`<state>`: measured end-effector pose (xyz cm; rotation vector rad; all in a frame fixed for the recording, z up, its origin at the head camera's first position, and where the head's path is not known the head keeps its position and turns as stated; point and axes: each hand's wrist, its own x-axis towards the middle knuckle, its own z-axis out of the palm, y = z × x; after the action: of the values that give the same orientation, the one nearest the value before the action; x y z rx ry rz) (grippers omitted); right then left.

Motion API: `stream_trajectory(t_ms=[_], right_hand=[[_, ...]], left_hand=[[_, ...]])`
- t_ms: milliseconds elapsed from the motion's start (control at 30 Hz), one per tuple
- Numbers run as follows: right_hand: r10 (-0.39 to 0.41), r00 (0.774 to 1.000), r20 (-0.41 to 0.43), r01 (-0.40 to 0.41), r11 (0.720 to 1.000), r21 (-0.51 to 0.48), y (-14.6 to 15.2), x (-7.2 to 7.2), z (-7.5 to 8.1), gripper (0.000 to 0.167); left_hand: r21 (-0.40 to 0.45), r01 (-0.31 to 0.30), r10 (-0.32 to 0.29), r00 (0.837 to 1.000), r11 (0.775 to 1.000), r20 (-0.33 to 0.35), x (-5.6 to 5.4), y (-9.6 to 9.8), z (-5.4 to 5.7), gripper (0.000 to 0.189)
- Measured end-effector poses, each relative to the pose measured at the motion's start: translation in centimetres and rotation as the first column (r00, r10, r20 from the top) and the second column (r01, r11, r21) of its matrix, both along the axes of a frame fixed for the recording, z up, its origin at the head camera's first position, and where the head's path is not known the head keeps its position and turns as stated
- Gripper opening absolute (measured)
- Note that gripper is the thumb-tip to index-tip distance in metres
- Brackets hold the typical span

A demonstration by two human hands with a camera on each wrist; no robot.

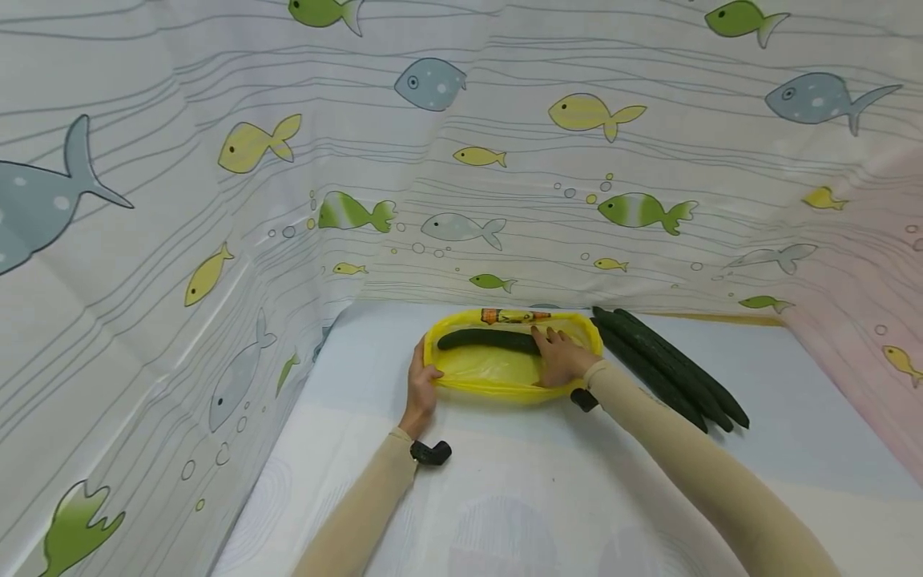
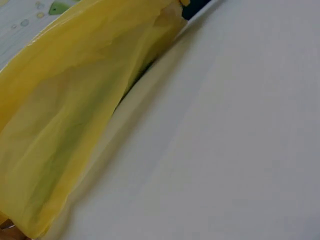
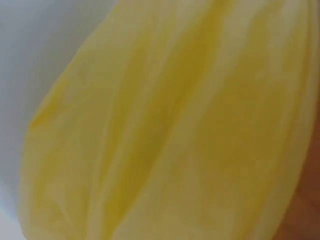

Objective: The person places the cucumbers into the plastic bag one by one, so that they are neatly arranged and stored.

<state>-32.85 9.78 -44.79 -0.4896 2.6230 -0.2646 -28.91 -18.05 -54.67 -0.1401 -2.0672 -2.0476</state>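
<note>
Here, left fingers [image 1: 418, 355] gripping bag [image 1: 497, 389], right fingers [image 1: 552, 338] spread, touching cucumber [image 1: 483, 339]

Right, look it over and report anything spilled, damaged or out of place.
Nothing stands out: the left hand holds the bag open, one cucumber lies inside, and the other cucumbers lie together on the table, with no break visible.

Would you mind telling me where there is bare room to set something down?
Bare table lies between the sleeves, in front of the bag; right of the loose cucumbers; and between the left hand and the curtain. It is crowded at the bag, with the right hand inside and the cucumbers close.
</note>
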Motion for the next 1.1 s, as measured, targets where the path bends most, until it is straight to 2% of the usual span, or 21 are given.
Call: stream_trajectory(t_ms=[233, 400, 567, 667, 833, 933, 1100], right_hand=[[0.126, 0.985, -0.118, -0.136, 0.987, -0.082, 0.2, 1.2, 0.9, 0.096], [0.155, 0.980, -0.127, -0.176, 0.968, -0.178, 1.2, 3.0, 2.4, 0.092], [0.169, 0.974, -0.154, -0.199, 0.959, -0.204, 3.5, 4.4, 4.1, 0.087], [0.153, 0.964, -0.218, -0.202, 0.952, -0.229, 5.2, 4.8, 4.9, 0.078], [0.092, 0.928, -0.362, -0.201, 0.940, -0.277, 8.6, 5.0, 5.7, 0.059], [0.049, 0.921, -0.386, -0.167, 0.946, -0.278, 10.8, 4.9, 5.7, 0.054], [-0.005, 0.927, -0.374, -0.097, 0.963, -0.252, 14.4, 4.7, 4.8, 0.053]], left_hand=[[-0.002, -0.005, 0.005, 1.000, 1.000, -0.004, 0.0, -0.1, 0.1, 0.085], [-0.002, -0.005, 0.005, 1.000, 1.000, -0.001, 0.0, 0.0, 0.1, 0.085], [-0.006, -0.006, 0.006, 1.000, 1.000, -0.012, -0.2, 0.1, 0.0, 0.085], [0.003, -0.010, 0.010, 1.000, 1.000, -0.005, -0.2, 0.1, -0.1, 0.085], [0.004, -0.010, 0.010, 1.000, 1.000, 0.003, -0.2, 0.2, -0.1, 0.084], [0.012, -0.013, 0.013, 1.000, 1.000, -0.002, -0.2, 0.3, -0.2, 0.084], [0.024, -0.009, 0.009, 1.000, 1.000, -0.009, -0.3, 0.2, -0.1, 0.084]])
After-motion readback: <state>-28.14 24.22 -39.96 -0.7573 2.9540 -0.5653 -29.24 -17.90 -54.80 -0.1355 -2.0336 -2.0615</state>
